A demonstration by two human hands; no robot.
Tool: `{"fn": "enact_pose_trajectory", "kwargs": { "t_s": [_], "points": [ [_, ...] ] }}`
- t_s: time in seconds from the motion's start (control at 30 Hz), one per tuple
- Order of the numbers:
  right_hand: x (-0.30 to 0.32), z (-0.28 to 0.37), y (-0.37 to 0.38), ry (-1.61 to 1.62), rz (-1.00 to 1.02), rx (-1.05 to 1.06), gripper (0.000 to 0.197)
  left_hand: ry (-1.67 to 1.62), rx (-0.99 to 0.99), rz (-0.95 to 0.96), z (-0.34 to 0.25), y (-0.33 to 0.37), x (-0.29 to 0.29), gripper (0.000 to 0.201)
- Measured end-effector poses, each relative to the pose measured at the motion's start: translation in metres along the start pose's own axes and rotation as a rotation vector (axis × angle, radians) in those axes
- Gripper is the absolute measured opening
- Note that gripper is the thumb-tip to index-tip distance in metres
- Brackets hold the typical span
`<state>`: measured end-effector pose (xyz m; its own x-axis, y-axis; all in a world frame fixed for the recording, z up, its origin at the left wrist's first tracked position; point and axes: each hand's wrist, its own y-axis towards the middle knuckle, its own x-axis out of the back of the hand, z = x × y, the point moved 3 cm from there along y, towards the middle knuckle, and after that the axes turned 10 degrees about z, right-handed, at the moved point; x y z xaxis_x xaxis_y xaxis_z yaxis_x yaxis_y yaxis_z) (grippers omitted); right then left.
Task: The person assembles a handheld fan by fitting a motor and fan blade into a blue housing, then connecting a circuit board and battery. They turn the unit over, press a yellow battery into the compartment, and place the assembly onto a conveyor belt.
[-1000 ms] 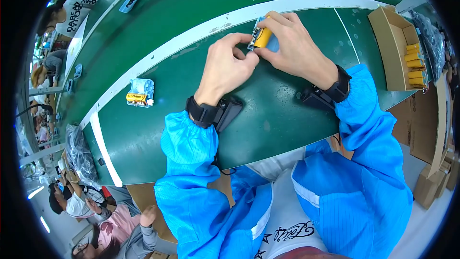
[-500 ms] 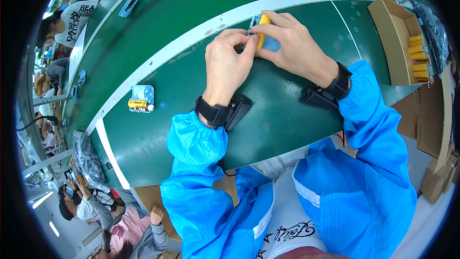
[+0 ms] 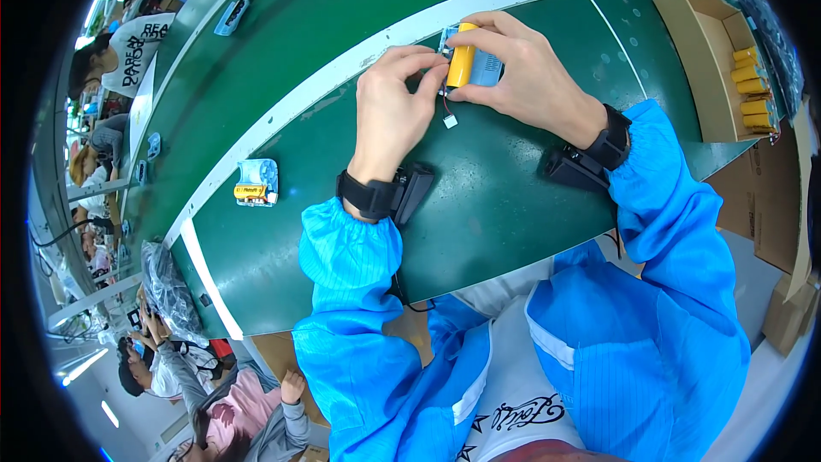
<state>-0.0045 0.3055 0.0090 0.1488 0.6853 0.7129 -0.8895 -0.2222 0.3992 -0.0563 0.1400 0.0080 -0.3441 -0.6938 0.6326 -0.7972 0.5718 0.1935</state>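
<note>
My right hand (image 3: 540,77) holds a yellow cylindrical battery (image 3: 463,60) between thumb and fingers, over a light blue plastic housing (image 3: 488,71). The battery lies along the housing's left part. At its left side, the thumb and forefinger of my left hand (image 3: 393,107) are pinched together; what is between the fingertips is hidden. Thin dark and red wires come out just below these fingertips and end in a small white connector (image 3: 451,121), which hangs toward me. Part of the housing's far left edge shows beyond the battery.
On the green table (image 3: 505,197), a second blue housing (image 3: 268,173) with a yellow battery lies to the left. A cardboard box (image 3: 703,68) with several yellow batteries (image 3: 751,84) stands at the right. More blue housings (image 3: 231,15) lie beyond the white strip. Other people sit at far left.
The yellow battery now shows its long side, with more of the blue housing visible to its right. The wires and white connector have come into view below my left fingertips.
</note>
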Motion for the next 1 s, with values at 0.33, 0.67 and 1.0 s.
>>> {"fn": "enact_pose_trajectory", "kwargs": {
  "t_s": [0.33,0.67,1.0],
  "points": [
    [0.003,-0.003,-0.002,0.031,0.001,-0.008,0.055,0.079,-0.033,0.02,-0.004,0.001,0.001,0.01],
    [0.005,-0.005,-0.001,0.022,0.008,-0.007,0.052,0.397,-0.325,0.108,-0.018,-0.002,0.006,0.011],
    [-0.006,0.007,-0.002,-0.099,0.015,0.045,0.045,0.024,-0.122,0.142,-0.001,-0.001,0.015,0.028]
  ]
}}
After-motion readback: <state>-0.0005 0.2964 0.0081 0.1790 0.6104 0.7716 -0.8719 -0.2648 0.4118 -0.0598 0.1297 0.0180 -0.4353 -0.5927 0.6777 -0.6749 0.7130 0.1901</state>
